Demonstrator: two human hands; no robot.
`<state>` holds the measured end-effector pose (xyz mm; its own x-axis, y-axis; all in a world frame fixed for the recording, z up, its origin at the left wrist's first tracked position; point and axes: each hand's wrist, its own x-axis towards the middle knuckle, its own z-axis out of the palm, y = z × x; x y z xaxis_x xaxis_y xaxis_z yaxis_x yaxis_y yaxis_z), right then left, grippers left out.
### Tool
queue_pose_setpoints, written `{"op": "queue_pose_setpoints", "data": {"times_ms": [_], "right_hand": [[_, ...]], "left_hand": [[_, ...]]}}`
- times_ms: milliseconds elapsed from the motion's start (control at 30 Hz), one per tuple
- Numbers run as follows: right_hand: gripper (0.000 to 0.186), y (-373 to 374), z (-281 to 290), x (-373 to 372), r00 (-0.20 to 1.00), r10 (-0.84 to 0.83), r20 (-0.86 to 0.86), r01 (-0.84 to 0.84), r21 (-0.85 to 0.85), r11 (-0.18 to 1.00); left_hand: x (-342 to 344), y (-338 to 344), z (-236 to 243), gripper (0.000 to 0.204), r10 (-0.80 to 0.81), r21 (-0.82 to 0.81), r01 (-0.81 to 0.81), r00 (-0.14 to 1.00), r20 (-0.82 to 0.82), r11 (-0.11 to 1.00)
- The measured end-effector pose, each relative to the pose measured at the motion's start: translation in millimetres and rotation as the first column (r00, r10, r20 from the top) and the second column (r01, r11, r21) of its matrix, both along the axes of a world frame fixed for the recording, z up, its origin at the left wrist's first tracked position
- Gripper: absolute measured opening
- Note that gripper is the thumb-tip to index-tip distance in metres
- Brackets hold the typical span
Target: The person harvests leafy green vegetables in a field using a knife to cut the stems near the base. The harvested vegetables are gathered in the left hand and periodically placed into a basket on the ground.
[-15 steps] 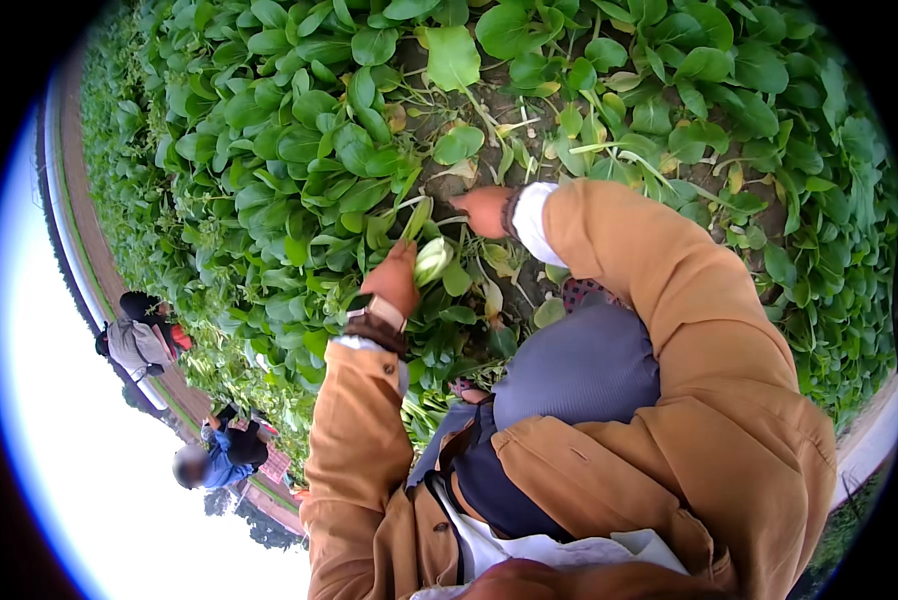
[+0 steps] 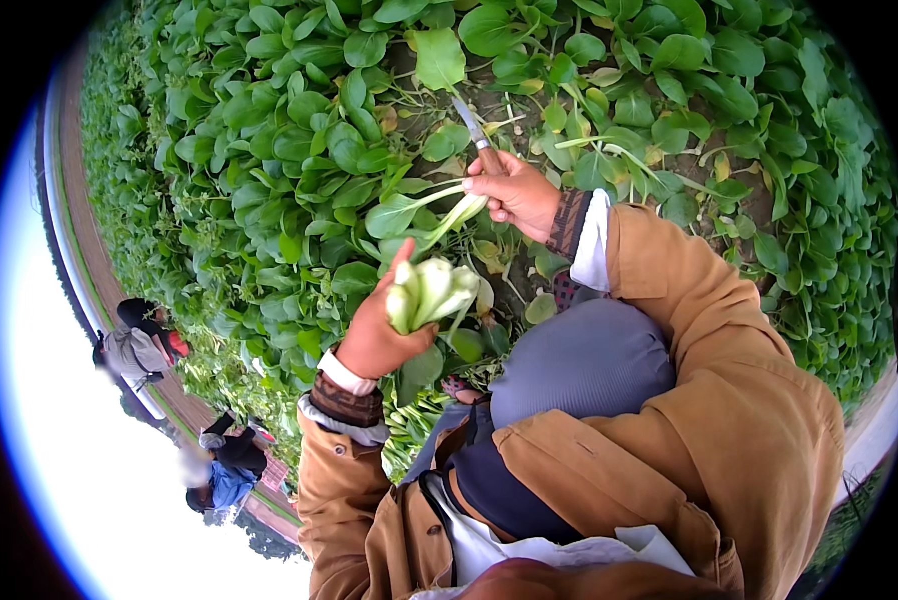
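Observation:
My left hand (image 2: 371, 335) is closed round a bunch of bok choy (image 2: 433, 292), its pale cut stem ends facing up and its leaves hanging below the hand. To the right and a little farther off, my right hand (image 2: 529, 199) grips a knife (image 2: 469, 122) by its brown wooden handle, the blade pointing away from me. Between the thumb and fingers of that same hand are a few leaf stalks (image 2: 453, 220), whose green leaves hang toward the left hand. The two hands are apart, above the low plants.
Dense leafy plants (image 2: 299, 130) surround a patch of soil with yellowed and loose leaves. Picked greens (image 2: 409, 432) lie beside my legs. My bent knee (image 2: 584, 355) is close under the right forearm. Two other people (image 2: 134, 345) are at the field's left edge.
My right hand has come up from the soil, and the knife and leaf stalks now show in it. The left hand has turned, bringing the bok choy's stem ends into clear view.

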<state>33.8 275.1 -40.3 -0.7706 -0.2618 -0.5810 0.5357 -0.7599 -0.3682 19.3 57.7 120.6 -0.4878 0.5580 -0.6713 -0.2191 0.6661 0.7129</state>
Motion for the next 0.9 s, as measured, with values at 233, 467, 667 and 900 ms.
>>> {"op": "queue_pose_setpoints", "data": {"times_ms": [233, 467, 667, 900], "right_hand": [[0.023, -3.5, 14.3, 8.4, 0.993, 0.12, -0.015, -0.121, -0.136, 0.983], [0.028, 30.8, -26.1, 21.3, 0.887, 0.414, -0.203, -0.001, 0.897, 0.443], [0.037, 0.1, -16.4, 16.2, 0.68, 0.731, -0.049, -0.287, 0.901, 0.327], [0.053, -58.6, -76.4, -29.6, 0.839, 0.523, -0.151, -0.169, 0.84, 0.515]], "left_hand": [[2.5, 25.5, -35.5, 0.083, 0.045, -0.012, -0.044, 0.998, 0.045, 0.999], [-31.9, 13.3, -43.3, 0.082, -0.339, -0.235, 0.277, 0.896, -0.288, 0.932], [-94.8, 45.3, -78.6, 0.089, -0.808, -0.809, 0.49, 0.588, 0.031, 0.326], [-127.3, 18.5, -104.7, 0.108, -0.711, -0.935, 0.335, 0.686, 0.156, 0.118]]}}
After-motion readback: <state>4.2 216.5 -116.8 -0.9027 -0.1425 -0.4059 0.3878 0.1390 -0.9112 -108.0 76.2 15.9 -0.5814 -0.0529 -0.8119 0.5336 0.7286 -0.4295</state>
